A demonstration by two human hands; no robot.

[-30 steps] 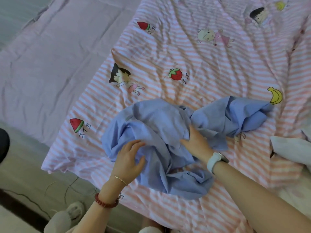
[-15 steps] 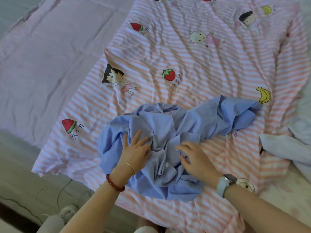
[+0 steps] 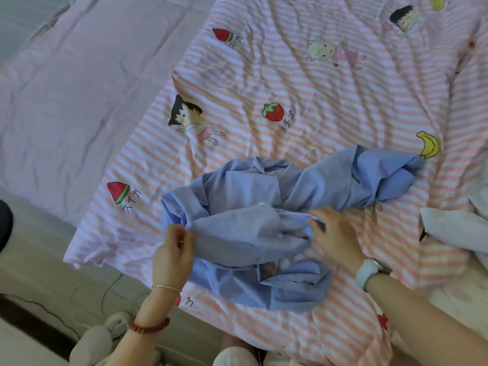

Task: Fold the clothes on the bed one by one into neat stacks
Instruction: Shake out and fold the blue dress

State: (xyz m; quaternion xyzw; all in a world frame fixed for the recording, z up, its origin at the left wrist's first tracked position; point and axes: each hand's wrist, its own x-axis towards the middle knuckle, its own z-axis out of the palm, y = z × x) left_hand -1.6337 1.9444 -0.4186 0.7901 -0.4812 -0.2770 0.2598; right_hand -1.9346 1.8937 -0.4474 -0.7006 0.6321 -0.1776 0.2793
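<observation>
On the near part of the pink-striped quilt (image 3: 303, 83), close to its front edge, we see the blue shirt (image 3: 237, 233) lying crumpled, with one bunched end trailing off to the right toward a printed banana (image 3: 429, 148). Our left hand (image 3: 173, 256) pinches a fold at the shirt's left edge, thumb and fingers closed on the cloth. Our right hand (image 3: 334, 235) lies on the shirt's middle with the fingers reaching into the folds; it is blurred, and we cannot tell whether they grip the fabric or only press on it. A thin gold chain (image 3: 167, 287) and a red bead bracelet (image 3: 148, 326) circle our left wrist, and a pale watch (image 3: 369, 272) sits on the right one. A white garment (image 3: 454, 228) lies apart from the shirt at the right edge. To the left, a plain lilac sheet (image 3: 79, 101) covers the rest of the bed.
</observation>
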